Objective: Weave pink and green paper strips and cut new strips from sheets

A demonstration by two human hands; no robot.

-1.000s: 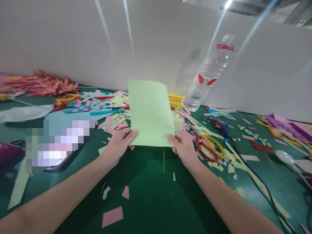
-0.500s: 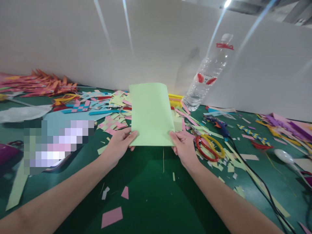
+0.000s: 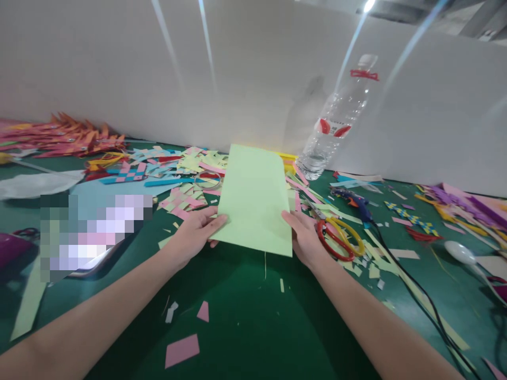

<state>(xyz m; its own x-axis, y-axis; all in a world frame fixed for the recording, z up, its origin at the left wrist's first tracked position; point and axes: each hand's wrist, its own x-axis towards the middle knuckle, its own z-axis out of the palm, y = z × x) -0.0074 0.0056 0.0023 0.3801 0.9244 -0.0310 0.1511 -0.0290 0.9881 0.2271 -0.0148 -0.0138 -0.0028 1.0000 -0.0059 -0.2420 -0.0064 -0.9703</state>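
A light green sheet of paper [image 3: 255, 198] is held up over the table, tilted and turned a little, its top right corner curling back. My left hand [image 3: 198, 232] pinches its lower left corner, thumb in front and fingers behind. At the right edge my right hand [image 3: 307, 235] grips the sheet, thumb on the front; its other fingers are mostly hidden behind. Close to the right hand lie scissors with red and yellow handles [image 3: 336, 240]. Woven pink and green paper strips [image 3: 182, 199] lie beyond the left hand.
A clear plastic bottle [image 3: 336, 121] leans on the white wall [image 3: 119, 68]. A glue gun [image 3: 358, 203] with a black cord lies right. A blurred-out device [image 3: 103, 258] is at left. Pink scraps [image 3: 182, 351] lie in front; orange folded paper [image 3: 79, 137] is piled back left. The table [image 3: 237, 338] is green.
The green sheet has shifted right and rotated clockwise, its lower right corner now lower. My right hand has moved slightly right and up along the sheet's edge.
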